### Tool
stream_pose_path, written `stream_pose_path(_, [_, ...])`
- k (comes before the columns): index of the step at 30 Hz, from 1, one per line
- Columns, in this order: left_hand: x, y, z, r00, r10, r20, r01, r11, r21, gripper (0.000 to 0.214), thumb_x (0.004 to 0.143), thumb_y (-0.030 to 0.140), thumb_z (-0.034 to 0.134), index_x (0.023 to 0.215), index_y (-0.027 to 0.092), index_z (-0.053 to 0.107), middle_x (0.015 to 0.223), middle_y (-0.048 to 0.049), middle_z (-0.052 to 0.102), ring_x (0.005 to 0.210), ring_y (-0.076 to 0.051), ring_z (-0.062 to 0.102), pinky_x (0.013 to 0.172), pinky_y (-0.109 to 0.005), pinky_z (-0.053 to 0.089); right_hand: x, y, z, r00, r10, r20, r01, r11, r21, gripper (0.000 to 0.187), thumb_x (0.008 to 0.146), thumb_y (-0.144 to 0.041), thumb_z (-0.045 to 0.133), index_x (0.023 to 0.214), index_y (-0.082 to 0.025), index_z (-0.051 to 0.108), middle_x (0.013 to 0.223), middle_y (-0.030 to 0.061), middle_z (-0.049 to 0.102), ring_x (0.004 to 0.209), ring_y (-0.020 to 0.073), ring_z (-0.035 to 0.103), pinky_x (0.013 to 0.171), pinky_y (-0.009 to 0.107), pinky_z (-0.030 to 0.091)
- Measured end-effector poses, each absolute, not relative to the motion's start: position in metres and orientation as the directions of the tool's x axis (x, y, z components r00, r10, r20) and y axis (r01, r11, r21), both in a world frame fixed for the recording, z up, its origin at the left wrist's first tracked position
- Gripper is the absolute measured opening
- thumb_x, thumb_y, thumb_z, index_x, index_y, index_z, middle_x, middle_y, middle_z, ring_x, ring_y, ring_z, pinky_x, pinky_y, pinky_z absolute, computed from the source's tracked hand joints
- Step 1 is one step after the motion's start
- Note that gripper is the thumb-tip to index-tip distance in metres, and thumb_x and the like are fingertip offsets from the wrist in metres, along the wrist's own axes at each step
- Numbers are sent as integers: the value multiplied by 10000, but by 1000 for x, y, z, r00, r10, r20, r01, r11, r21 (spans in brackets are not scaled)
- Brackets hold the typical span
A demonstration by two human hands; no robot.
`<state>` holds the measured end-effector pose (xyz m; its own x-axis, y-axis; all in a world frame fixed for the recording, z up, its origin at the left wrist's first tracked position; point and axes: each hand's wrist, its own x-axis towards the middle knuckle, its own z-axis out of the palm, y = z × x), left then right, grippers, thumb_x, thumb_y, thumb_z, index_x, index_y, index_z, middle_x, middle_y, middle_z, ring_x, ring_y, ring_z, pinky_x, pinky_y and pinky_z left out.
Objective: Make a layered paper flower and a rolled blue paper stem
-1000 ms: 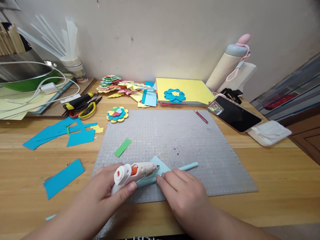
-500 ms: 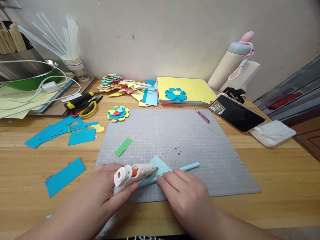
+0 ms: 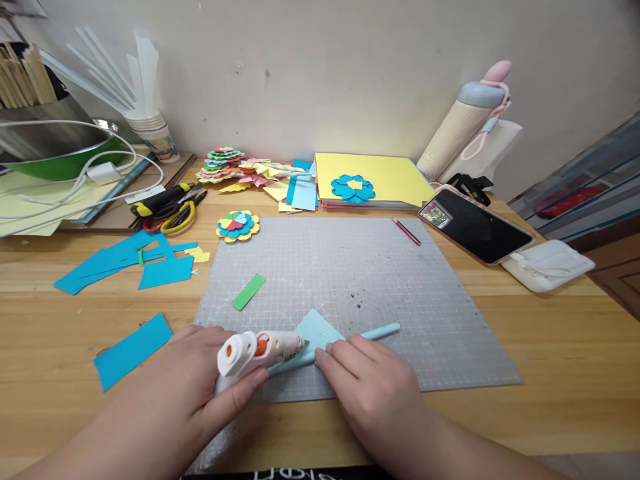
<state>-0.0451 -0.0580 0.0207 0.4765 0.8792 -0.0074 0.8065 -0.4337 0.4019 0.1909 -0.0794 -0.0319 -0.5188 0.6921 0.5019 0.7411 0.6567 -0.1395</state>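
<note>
Pale wall (image 3: 350,87) behind; wooden worktop (image 3: 560,373) running the full width. On it, grey cutting mat (image 3: 425,300), gridded, speckled dark near its middle. Both hands at the mat's near edge.

Right hand (image 3: 375,383): fingers curled down over the light-blue paper (image 3: 314,323), holding it on the mat; thumb out of sight. Left hand (image 3: 203,373): fingers clenched round the white glue gun (image 3: 283,345), thumb along its side.

Paper position: between the hands, mostly rolled. Long axis slants from near left to far right, passing under the right fingers; far end sticks out beyond them. Near end lies by the left thumb, partly hidden by the gun. Unrolled flap points away from the person, corner outward. Right hand is the nearer, in contact; left reaches the paper only through the gun.

Key relation, as I judge it: nozzle to flap. Tip sits at the flap's left side, aimed rightward; touching or just above, cannot tell.
</note>
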Motion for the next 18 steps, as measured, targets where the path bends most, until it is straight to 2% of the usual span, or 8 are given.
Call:
stream_pose_path(3, [-45, -57, 25, 523, 852, -8, 787, -479, 390, 233, 902, 432, 478, 970, 330, 677, 840, 43, 736, 705, -182, 662, 624, -278, 494, 191, -80, -32, -519, 699, 492, 745, 652, -140, 303, 887, -17, 447, 741, -147, 678, 595, 27, 532, 562, 185, 433, 523, 334, 261])
stream_pose_path(10, [-42, -54, 29, 550, 812, 195, 719, -579, 384, 278, 915, 422, 424, 892, 334, 687, 654, 58, 699, 511, -160, 595, 500, -269, 414, 191, -79, -32, -506, 691, 516, 741, 654, -150, 320, 889, -3, 434, 736, -145, 676, 590, 25, 525, 567, 181, 419, 529, 326, 254])
stream_pose_path(14, [-46, -55, 29, 580, 801, 148, 728, -592, 345, 270, 922, 399, 415, 953, 328, 674, 717, 53, 709, 563, -160, 604, 556, -268, 408, 191, -79, -33, -494, 693, 525, 745, 649, -154, 303, 866, 18, 451, 741, -140, 678, 593, 24, 527, 570, 182, 418, 535, 327, 240])
stream_pose_path(18, [-53, -60, 24, 567, 811, 142, 752, -580, 313, 257, 926, 383, 413, 847, 310, 647, 668, 63, 667, 566, -152, 557, 590, -273, 372, 191, -80, -34, -498, 692, 522, 740, 653, -161, 308, 871, 12, 440, 746, -139, 677, 598, 27, 522, 574, 185, 406, 542, 326, 238])
